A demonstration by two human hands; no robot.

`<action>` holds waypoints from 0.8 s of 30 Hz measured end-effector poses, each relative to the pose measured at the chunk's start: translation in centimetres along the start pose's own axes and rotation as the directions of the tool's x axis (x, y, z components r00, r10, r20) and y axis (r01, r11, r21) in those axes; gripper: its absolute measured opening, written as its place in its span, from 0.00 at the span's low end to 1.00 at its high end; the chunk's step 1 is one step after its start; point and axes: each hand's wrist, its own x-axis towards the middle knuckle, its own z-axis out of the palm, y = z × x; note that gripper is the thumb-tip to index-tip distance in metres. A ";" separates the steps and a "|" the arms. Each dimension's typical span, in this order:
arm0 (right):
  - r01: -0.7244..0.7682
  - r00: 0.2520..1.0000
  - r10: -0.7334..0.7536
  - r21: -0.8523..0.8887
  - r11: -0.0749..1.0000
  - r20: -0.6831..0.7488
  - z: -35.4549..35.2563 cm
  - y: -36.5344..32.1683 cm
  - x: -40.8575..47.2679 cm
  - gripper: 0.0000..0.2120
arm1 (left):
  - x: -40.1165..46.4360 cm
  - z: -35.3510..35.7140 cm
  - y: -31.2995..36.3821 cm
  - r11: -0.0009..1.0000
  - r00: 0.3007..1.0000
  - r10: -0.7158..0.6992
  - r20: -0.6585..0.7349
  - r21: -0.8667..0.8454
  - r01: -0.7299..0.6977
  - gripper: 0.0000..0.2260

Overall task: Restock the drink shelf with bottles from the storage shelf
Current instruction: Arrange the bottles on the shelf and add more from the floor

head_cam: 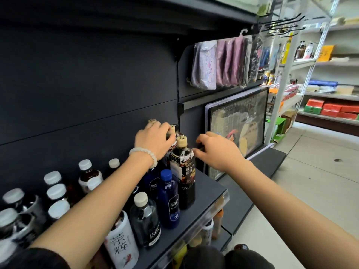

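Observation:
A dark shelf (211, 189) carries rows of drink bottles. At its right end stands a dark coffee bottle (183, 171) with a tan cap. Behind it, my left hand (154, 139) grips the neck of a second dark coffee bottle (172, 131), also tan-capped. Another tan cap (152, 121) shows just past my knuckles. My right hand (217, 149) hovers with loosely curled fingers right of the front coffee bottle, close to its shoulder, holding nothing. Blue soda bottles (169, 200) stand in front of the coffee bottles.
White-capped bottles (56, 191) fill the shelf's left part. A clear bottle (144, 220) and a white-sleeved bottle (122, 243) stand near the front edge. A framed picture (237, 129) leans right of the shelf. Hanging pouches (219, 65) above; white shelving (303, 61) across the aisle.

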 end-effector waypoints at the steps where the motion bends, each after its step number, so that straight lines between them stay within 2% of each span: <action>1: -0.005 1.000 0.004 -0.029 1.000 -0.012 -0.2 0.3 -1.4 0.19 | -1.2 -0.4 0.7 1.000 1.000 0.013 0.000 0.017 -0.013 0.15; 5: -0.020 1.000 0.017 -0.131 0.991 -0.023 -0.2 1.6 -6.8 0.19 | -6.0 -1.4 3.9 0.999 0.998 0.043 0.041 0.029 -0.044 0.17; 14: -0.146 0.986 0.128 -0.190 0.971 -0.103 0.3 5.3 -20.1 0.20 | -16.6 0.1 11.6 0.993 0.982 0.117 0.151 -0.031 -0.114 0.18; 24: -0.322 0.946 0.319 -0.081 0.943 -0.056 3.8 10.3 -25.6 0.18 | -19.8 4.9 18.0 0.981 0.952 0.189 0.241 -0.083 -0.173 0.17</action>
